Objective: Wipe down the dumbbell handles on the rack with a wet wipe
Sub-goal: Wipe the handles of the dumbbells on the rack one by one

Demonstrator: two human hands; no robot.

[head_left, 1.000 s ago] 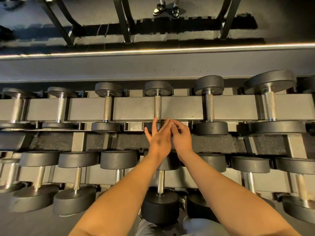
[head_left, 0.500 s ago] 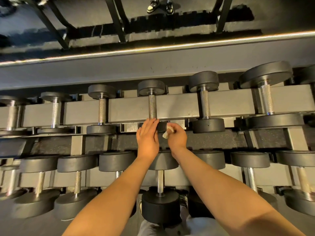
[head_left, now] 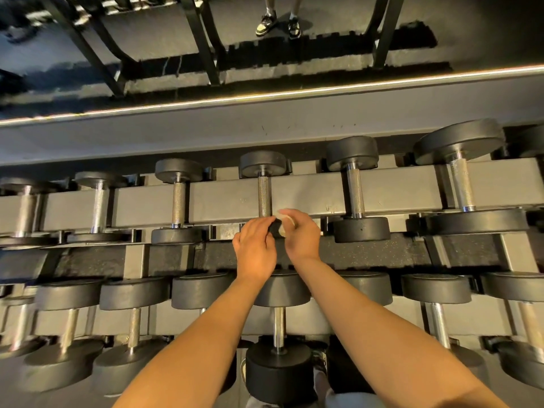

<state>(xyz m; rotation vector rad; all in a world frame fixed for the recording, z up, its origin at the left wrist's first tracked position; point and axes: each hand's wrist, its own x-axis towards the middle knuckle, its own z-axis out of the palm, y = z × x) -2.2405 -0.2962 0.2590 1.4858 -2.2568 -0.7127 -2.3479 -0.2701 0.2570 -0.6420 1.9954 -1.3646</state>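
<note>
The right hand (head_left: 303, 234) is closed around a pale wet wipe (head_left: 286, 219), held just right of the near end of the middle dumbbell handle (head_left: 264, 196) on the rack's (head_left: 309, 195) upper tier. The left hand (head_left: 254, 245) is loosely curled, its fingertips (head_left: 266, 222) at the wipe and over that dumbbell's near black head, mostly hiding it. Other dumbbells sit to both sides, with a lower tier nearer. Someone's shoes (head_left: 278, 25) stand on the far floor.

My left hand (head_left: 255, 247) and right hand (head_left: 301, 237) were bare, forearms unsleeved to the frame edge; I wore no visible rings or watch, possibly pale trousers below.
</note>
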